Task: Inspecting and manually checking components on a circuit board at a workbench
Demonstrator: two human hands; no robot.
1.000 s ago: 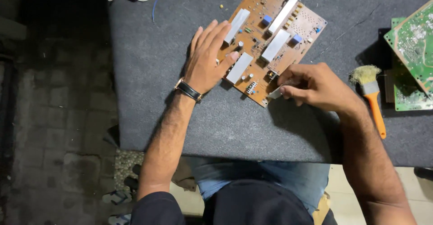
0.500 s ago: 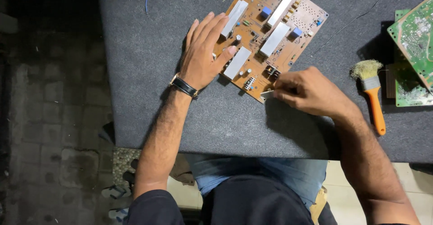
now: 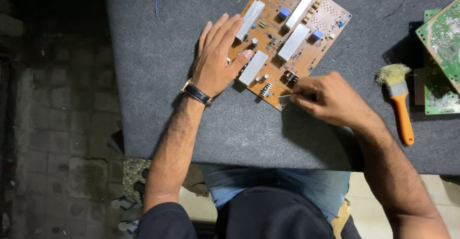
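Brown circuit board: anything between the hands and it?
Nothing visible. The left hand lies flat on the brown circuit board at its left edge. The right hand pinches a thin metal tool whose tip reaches the board's near corner.

Single head view, looking steeply down, close over grey table and own lap

Bare forearms on both sides, hairy, no sleeves reaching down. Just behind the left hand, a wristwatch with a dark strap and a gold-toned case wraps the wrist. Nothing is worn behind the right hand. Near the body: dark top, blue jeans.
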